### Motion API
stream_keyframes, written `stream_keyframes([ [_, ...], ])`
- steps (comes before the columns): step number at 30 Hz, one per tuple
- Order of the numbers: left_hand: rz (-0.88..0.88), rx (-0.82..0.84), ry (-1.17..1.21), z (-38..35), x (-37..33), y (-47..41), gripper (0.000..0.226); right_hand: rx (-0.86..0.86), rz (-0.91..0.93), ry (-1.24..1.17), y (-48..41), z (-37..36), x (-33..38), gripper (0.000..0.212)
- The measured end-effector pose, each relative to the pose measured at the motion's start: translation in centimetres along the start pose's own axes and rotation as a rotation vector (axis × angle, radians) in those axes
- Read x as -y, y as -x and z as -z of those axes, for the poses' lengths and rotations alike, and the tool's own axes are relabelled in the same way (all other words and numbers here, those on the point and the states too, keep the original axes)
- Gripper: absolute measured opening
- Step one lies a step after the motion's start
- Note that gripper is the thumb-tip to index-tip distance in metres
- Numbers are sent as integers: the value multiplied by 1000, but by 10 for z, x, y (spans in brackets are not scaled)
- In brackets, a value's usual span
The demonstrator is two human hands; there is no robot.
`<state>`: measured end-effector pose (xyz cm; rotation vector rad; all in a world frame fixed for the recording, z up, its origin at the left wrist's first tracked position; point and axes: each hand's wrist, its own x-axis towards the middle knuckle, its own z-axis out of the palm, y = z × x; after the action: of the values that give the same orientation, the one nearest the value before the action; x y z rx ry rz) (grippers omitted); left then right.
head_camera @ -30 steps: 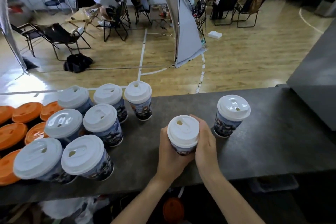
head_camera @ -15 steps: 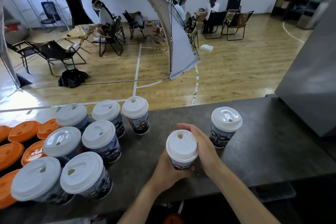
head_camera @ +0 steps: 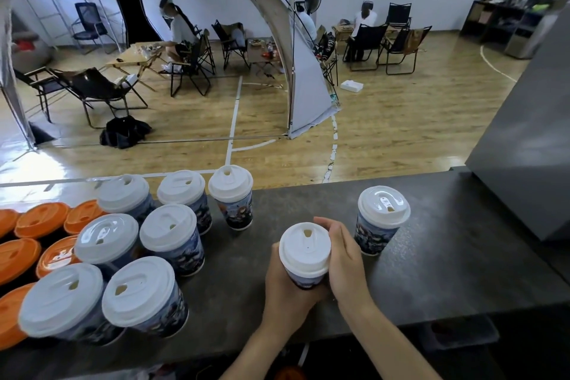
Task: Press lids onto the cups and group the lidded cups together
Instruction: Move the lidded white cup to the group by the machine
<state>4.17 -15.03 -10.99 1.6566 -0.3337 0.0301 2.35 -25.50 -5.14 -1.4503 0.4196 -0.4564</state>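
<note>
- No lettering, brand, number or sign can be read anywhere.
- The dark blue printed paper cups with white plastic lids on the grey desk carry a picture pattern. One sleeve has a small pale mark that may be writing, but it is too small and blurred to read.
- The held cup, gripped by the left hand and right hand, shows only a blurred strip of print.
- The round orange plastic lids show only glare.
</note>
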Motion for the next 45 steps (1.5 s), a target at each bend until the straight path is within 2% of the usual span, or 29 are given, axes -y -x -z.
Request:
stream_keyframes([
  [7, 96, 276, -34, 29, 3, -22, 85, 166, 42, 30, -19, 7, 18, 26],
  [10, 112, 311, -1, 30, 6, -24, 83, 211, -3, 13, -18, 3, 16, 28],
  [13, 102, 327, 2, 30, 9, -23, 83, 176, -47, 15, -16, 1, 10, 30],
  [16, 77, 283, 10, 25, 6, -18, 88, 159, -19, 64, -18, 4, 11, 28],
  [20, -9, 13, 17, 8, -7, -6, 93, 68, 57, 101, -11, 5, 7, 26],
  [22, -43, -42, 9, 3, -8, -5, 90, 5, 67, 89, -9, 3, 2, 26],
  [26, -33, 31, -34, 11, -2, -13, 87, -22, 104, 115, -6, 1, 0, 25],
  [30, -4, 149, -54, 28, 2, -26, 84, 74, 92, 168, -9, 3, 3, 21],
  [33, 32, 198, -39, 34, 4, -30, 80, 99, 113, 93, -18, 4, 16, 18],
  [36, 45, 205, -27, 34, 6, -28, 80, 154, 135, 89, -26, 1, 23, 20],
  [40, 42, 239, 1, 33, 4, -28, 86, 244, -57, 3, -25, -6, 15, 23],
  [42, 37, 264, 0, 33, 2, -27, 86, 238, -88, -40, -23, -4, 15, 23],
  [45, 0, 179, -24, 28, -1, -21, 91, 223, -65, -19, -23, -2, 17, 23],
])
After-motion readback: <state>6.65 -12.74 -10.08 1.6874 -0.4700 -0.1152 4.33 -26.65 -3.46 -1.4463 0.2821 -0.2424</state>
